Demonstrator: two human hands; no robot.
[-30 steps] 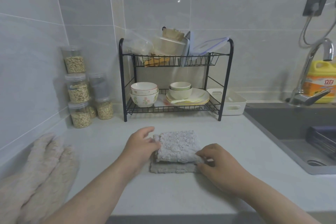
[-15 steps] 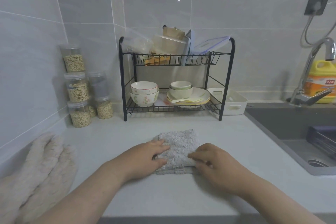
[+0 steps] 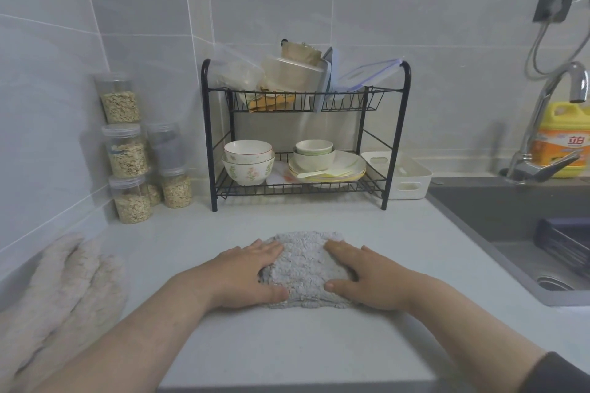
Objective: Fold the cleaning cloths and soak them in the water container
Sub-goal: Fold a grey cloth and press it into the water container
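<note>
Jars [image 3: 126, 153]: oats [image 3: 121, 105].
Rack [image 3: 300, 191]: bowls [image 3: 247, 166], plates [image 3: 346, 166].
Cloth [image 3: 305, 268]: folded, nearly square, long axis unclear.
Hands: left hand [image 3: 245, 274], right hand [image 3: 367, 277] flat, pressing cloth.

A grey, nubbly cleaning cloth [image 3: 305, 268] lies folded into a thick, roughly square pad, flat on the pale tabletop [image 3: 287, 344] at its near middle, with the left hand [image 3: 245, 274] and right hand [image 3: 367, 277] pressing its sides, while fluffy beige cloths [image 3: 64, 290] lie heaped at the near left.

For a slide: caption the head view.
Left hand and right hand press a folded grey cloth on the counter before a dish rack.
</note>
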